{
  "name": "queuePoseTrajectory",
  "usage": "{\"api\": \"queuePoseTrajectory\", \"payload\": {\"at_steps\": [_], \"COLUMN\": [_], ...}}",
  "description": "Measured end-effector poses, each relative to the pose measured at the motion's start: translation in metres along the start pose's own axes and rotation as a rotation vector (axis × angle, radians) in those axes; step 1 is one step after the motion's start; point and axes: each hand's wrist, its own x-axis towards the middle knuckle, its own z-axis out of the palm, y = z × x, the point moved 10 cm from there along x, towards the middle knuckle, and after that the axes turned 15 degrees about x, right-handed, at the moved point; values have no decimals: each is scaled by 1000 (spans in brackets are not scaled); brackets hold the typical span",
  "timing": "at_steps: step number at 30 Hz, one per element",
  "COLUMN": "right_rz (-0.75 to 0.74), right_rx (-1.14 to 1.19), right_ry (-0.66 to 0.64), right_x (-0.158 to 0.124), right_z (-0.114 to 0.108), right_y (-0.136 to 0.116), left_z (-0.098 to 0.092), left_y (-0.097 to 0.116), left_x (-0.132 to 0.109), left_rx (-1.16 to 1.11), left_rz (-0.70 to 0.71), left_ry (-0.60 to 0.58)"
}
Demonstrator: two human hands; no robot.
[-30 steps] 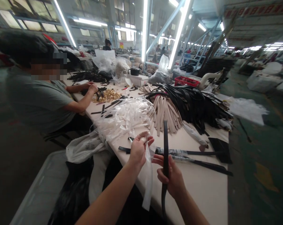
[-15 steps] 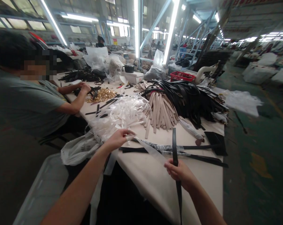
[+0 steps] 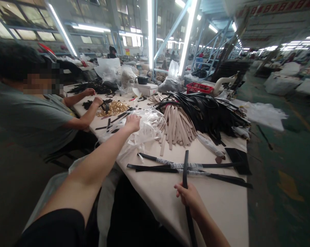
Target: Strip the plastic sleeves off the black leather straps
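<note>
My left hand is at the pile of white plastic strips, its fingers curled in. What lies between the fingertips, if anything, is hidden. Upright in my right hand is a black strap, gripped partway along, its lower end running out of view. Just beyond that hand, black straps with clear plastic wrapped around their middles lie across the table.
Beige strips and a heap of black straps fill the table's far right. To the left, a co-worker sits by gold-coloured metal pieces. A red basket and a white box stand behind.
The clear plastic strip stretched between my hands is no longer there. My left hand has moved forward to the plastic pile. My right hand still holds the black strap, slightly lower.
</note>
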Motion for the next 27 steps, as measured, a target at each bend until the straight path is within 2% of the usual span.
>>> {"api": "queuePoseTrajectory", "payload": {"at_steps": [3,7,10,14,18,21,23,25,27], "right_rz": [-30,-119,-115,-102,-115,-128,-147,-170,-179], "right_rx": [28,45,58,116,197,267,266,198,121], "right_ry": [4,-29,-79,-60,-107,-144,-115,-87,-101], "right_x": [-6,-16,-15,6,20,10,-3,-16,-27], "right_z": [3,1,2,5,20,25,22,19,23], "right_y": [-5,-25,-36,-54,-76,-87,-91,-92,-89], "left_z": [14,37,55,81,97,97,95,97,103], "left_y": [18,16,20,42,50,41,37,45,65], "left_x": [-33,-92,-118,-125,-117,-110,-112,-125,-150], "left_rx": [7,-3,-30,-119,-296,-531,-743,-983,-1225], "left_rz": [23,-28,12,61,-16,-138,-237,-335,-426], "left_ry": [59,81,49,-37,-116,-135,-139,-166,-205]}}
